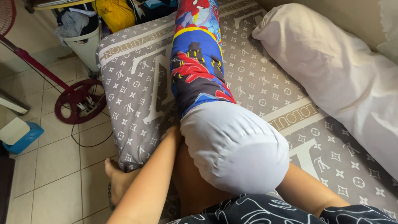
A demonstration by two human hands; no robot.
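Observation:
A long bolster pillow (236, 149) lies across a bed, its white end toward me and resting on my lap. A bright cartoon-print pillowcase (197, 62) in blue, red and yellow covers its far part, with the case's edge near the pillow's middle. My left hand (172, 135) grips the pillow's left side just below that edge, fingers tucked under it. My right forearm (304, 186) reaches under the pillow's right side, and that hand is hidden behind the pillow.
The bed has a grey patterned sheet (137, 83). A large white pillow (331, 70) lies along the right wall. A red standing fan base (78, 99) with cables, a blue box (23, 139) and a bin (85, 45) stand on the tiled floor at left. My bare foot (118, 178) rests beside the bed.

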